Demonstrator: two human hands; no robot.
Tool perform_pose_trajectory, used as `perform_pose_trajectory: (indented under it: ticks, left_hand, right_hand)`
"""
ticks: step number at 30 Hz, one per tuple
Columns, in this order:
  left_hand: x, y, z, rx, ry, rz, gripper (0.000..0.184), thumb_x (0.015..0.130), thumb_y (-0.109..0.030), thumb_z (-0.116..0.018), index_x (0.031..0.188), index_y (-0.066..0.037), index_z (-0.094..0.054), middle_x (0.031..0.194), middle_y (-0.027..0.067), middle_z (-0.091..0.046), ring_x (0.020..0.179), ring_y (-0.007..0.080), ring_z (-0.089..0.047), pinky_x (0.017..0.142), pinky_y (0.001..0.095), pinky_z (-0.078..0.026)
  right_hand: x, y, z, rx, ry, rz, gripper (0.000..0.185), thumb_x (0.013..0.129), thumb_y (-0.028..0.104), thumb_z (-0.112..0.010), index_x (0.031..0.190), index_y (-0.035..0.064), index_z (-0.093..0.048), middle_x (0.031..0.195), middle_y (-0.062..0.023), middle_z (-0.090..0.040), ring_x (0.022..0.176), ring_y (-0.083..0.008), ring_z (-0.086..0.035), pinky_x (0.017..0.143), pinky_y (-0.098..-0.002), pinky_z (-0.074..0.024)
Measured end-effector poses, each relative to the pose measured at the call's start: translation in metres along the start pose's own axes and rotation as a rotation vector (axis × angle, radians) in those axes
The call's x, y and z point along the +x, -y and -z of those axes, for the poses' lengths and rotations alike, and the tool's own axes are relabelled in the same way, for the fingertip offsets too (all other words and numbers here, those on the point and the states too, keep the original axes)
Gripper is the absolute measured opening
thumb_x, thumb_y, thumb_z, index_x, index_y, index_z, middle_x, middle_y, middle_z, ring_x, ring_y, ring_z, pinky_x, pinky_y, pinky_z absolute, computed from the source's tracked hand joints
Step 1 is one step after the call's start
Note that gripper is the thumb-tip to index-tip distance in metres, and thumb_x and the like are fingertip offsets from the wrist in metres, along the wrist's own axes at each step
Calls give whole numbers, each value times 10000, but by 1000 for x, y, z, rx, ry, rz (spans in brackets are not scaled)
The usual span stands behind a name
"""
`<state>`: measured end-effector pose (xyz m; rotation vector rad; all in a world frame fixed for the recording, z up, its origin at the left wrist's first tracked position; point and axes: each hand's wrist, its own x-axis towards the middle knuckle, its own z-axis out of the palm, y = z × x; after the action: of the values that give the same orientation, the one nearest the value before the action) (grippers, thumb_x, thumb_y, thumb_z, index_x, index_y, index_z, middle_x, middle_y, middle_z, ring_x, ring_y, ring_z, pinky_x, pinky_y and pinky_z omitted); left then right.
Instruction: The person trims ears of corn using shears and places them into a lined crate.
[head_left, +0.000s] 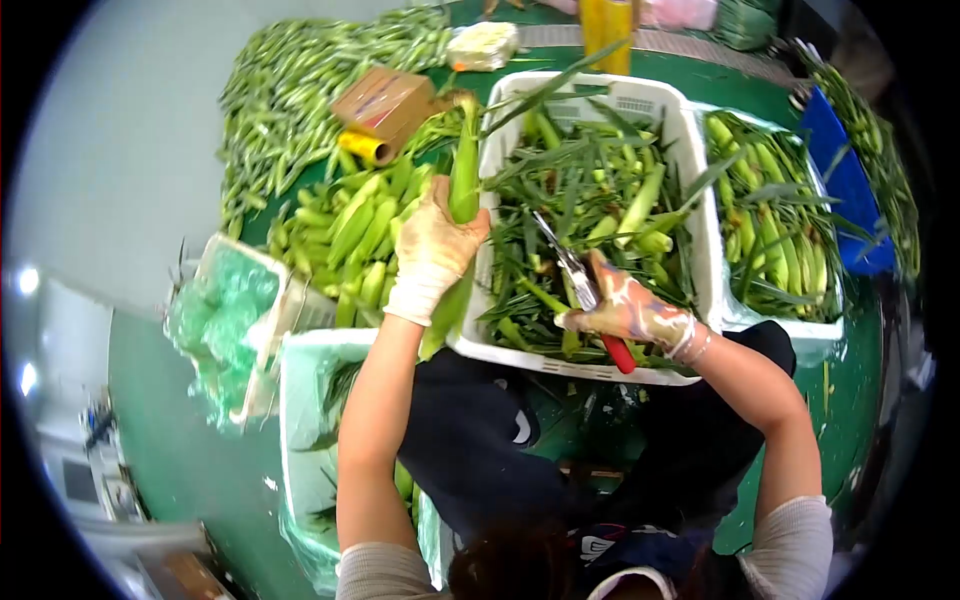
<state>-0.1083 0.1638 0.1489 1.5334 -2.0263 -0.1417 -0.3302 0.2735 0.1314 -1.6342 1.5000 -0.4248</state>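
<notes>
Left hand (pixel 437 240), gloved: grip closed around a green corn ear (pixel 464 165), which we see upright at the left edge of the white crate (pixel 540 362). Right hand (pixel 630 305), also gloved: grip closed on red-handled shears (pixel 572 266), pointing up and left above the crate's contents; we can't tell if the blades fully meet. Inside that crate we see loose leaves (pixel 570 170) mixed with more corn. Left of the left hand, a corn pile (pixel 350 225); behind it a cardboard box (pixel 385 103) with a yellow roll (pixel 363 147) at its near side. Farther back, we note a wide corn spread (pixel 285 90) on the green floor (pixel 160 420). To the right of the white crate: a plastic-lined crate (pixel 780 325) of corn, then a blue container (pixel 845 190).
</notes>
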Motion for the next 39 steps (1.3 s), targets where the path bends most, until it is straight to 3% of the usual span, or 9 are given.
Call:
perform_pose_trajectory:
  ticks: [6,8,12,18,20,28,32,34,39]
  left_hand:
    - [-14,-51,-45,-164,300,-114,521,696,-259,-729,1130,-28,-559,935,178,-652,831,314,-641,745,349,-515]
    - [-20,-57,-52,-57,326,-187,582,682,-230,-749,1157,31,-540,976,196,-650,862,294,-649,785,329,-511]
    - [-18,-39,-73,-216,365,-227,567,688,-254,-741,1137,25,-538,919,156,-656,828,256,-643,763,321,-508]
    - [15,-33,-51,-879,394,172,524,736,-229,-781,1138,11,-545,918,54,-633,791,124,-562,744,258,-474]
    - [31,-39,-42,-1015,270,320,502,758,-291,-766,1130,-14,-574,936,36,-642,792,113,-562,733,263,-469]
    - [17,-72,-29,-704,759,-215,396,725,-232,-748,1060,-55,-631,990,77,-647,852,204,-593,828,292,-462]
    - [14,-68,-43,-651,794,-485,368,762,-162,-723,1066,19,-618,965,65,-664,788,89,-593,778,257,-480]
    - [18,-63,-51,-902,845,-72,298,765,-114,-691,1057,-156,-645,1052,71,-631,900,213,-592,841,304,-465]
    - [50,-21,-85,-1321,39,647,386,812,-358,-653,1030,-46,-590,943,82,-611,837,214,-567,788,339,-474]
  right_hand:
    - [28,-52,35,202,62,152,786,670,520,-731,1132,-54,-459,1041,-194,-571,963,-254,-529,869,-335,-421]
    - [27,-46,51,246,144,137,603,697,274,-786,1134,1,-472,1022,-82,-578,901,-148,-513,790,-295,-444]
    - [25,-56,50,412,138,107,267,733,241,-735,760,19,-588,590,-28,-564,516,-115,-538,512,-265,-457]
    - [15,-64,37,719,3,-4,292,770,284,-697,701,36,-559,576,-37,-555,471,-112,-520,453,-257,-434]
    - [10,-69,31,586,91,103,431,765,365,-711,936,14,-530,817,-93,-600,713,-152,-572,636,-285,-463]
    - [6,-74,72,411,215,208,465,743,251,-764,1087,49,-525,908,-16,-586,859,-112,-533,770,-270,-459]
    - [-5,-63,85,788,308,128,239,745,157,-693,895,5,-586,642,-51,-583,510,-130,-563,464,-258,-481]
    - [-6,-63,73,977,49,93,235,773,187,-689,857,0,-575,637,-30,-574,491,-116,-543,441,-243,-473]
    - [-8,-72,64,606,-120,120,363,802,322,-691,923,37,-502,787,-57,-571,725,-132,-559,658,-283,-474]
